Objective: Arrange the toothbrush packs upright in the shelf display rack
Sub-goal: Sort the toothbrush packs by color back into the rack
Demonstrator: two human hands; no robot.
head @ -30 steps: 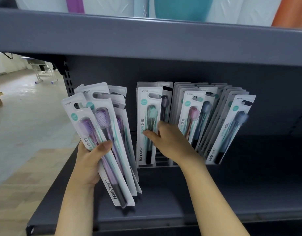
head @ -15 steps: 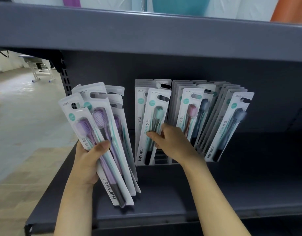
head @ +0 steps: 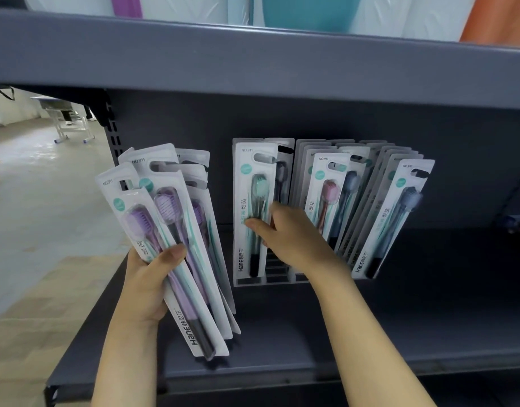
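Grey metal shelf under an upper shelf; left, pale floor with a metal table.

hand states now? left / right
Left hand: grips a fan of toothbrush packs.
Right hand: pinches the green-brush pack standing in the display rack.

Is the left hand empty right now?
No, the left hand grips a fanned bundle of toothbrush packs, thumb curled across the front pack.
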